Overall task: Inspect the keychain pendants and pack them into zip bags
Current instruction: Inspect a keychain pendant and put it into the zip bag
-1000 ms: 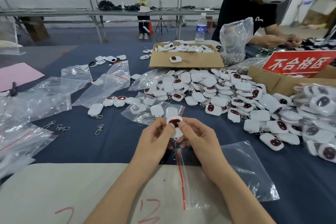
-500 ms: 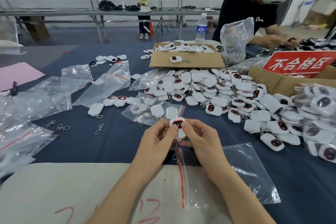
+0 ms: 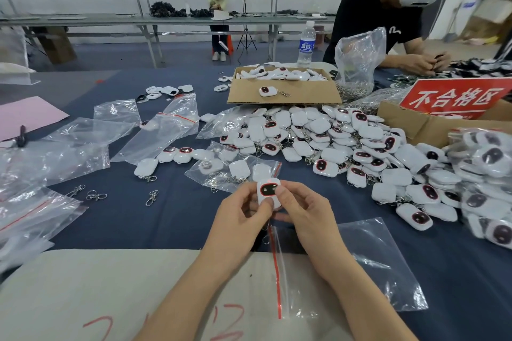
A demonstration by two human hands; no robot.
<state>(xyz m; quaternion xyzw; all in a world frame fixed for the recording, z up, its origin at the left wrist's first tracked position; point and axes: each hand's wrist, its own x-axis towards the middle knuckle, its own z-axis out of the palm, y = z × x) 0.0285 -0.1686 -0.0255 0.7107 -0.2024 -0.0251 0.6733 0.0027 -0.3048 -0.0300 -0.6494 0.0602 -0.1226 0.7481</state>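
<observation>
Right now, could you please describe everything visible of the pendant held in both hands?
The pendant is white and rounded-rectangular, glossy like plastic, with a dark oval window ringed in red facing the camera. It is held upright above the blue-covered table, with the left hand and right hand pinching it from either side, thumbs overlapping its face. A metal clasp hangs below it, partly hidden, over the red-striped mouth of a clear zip bag.

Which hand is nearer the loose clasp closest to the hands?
Left. The left hand sits right of the clasp; the right hand is farther right, past the pendant both hold.
</observation>
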